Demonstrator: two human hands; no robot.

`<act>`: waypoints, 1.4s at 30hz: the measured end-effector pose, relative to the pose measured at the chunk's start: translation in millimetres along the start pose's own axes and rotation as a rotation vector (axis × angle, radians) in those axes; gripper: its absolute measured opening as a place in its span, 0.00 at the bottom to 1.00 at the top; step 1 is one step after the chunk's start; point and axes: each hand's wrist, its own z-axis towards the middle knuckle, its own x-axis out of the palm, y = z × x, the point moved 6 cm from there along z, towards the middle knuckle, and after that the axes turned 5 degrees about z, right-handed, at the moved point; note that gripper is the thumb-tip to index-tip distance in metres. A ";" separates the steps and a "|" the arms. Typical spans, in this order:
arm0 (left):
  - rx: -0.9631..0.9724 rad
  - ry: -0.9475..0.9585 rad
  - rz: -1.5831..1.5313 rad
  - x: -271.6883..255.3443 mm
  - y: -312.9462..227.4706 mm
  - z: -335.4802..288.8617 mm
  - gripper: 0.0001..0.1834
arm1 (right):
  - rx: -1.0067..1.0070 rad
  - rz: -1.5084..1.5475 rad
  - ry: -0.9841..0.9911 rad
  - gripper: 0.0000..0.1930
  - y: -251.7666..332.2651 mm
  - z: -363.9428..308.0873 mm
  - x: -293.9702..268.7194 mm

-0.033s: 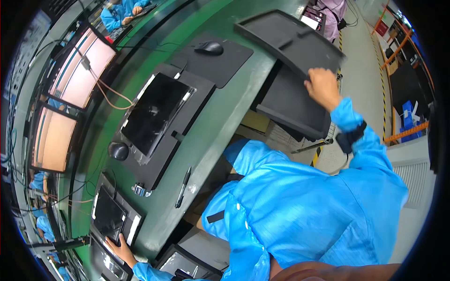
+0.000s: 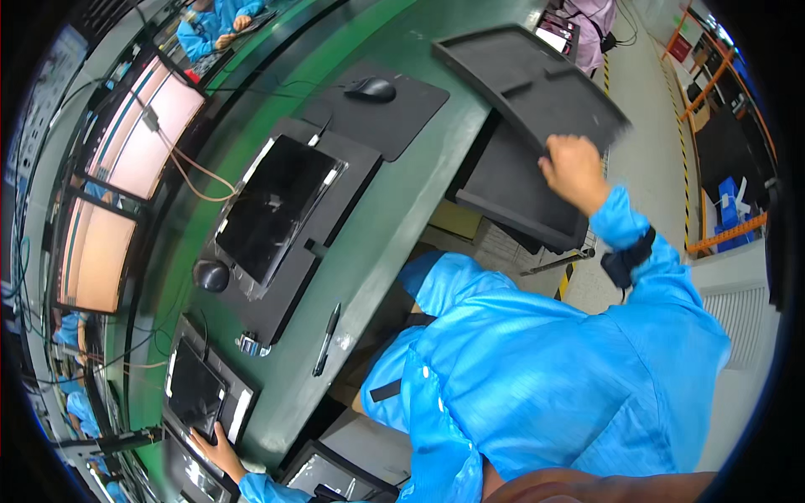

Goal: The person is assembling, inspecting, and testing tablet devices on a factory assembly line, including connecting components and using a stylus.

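Note:
At the right, my right hand point(image 2: 577, 174) is closed on the near edge of an empty black foam tray point(image 2: 579, 99), which is tilted over the bench's edge. Below it lies a stack of similar black trays point(image 2: 527, 189). At the lower left, my left hand point(image 2: 220, 457) has its thumb and fingers apart, resting at the near edge of a small dark display panel point(image 2: 197, 387) in a black holder. In the middle of the bench a larger black display panel point(image 2: 278, 205) lies on a black foam pad point(image 2: 289, 314).
A black mouse point(image 2: 371, 89) sits on a mouse pad point(image 2: 415, 117); another mouse point(image 2: 210, 274) is nearer. A pen point(image 2: 328, 339) lies by the front edge of the green bench point(image 2: 369, 268). Two lit monitors point(image 2: 96, 261) stand left. Across the bench works a person in blue point(image 2: 201, 33).
The tray in my right hand has shifted slightly to the right and down, and the hand has dipped a little. My left hand stays at the small panel.

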 end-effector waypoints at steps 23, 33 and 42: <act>-0.012 -0.179 -0.571 -81.3 -102.1 -69.6 0.28 | 0.149 0.667 -0.097 0.25 -56.5 21.4 49.4; 0.334 0.125 -1.130 -43.0 -316.1 -207.8 0.18 | 1.265 1.576 0.113 0.34 -224.0 -82.0 165.6; 0.944 1.231 -1.068 24.8 -490.5 -260.9 0.21 | 1.352 1.523 -0.246 0.27 -241.1 -53.1 214.0</act>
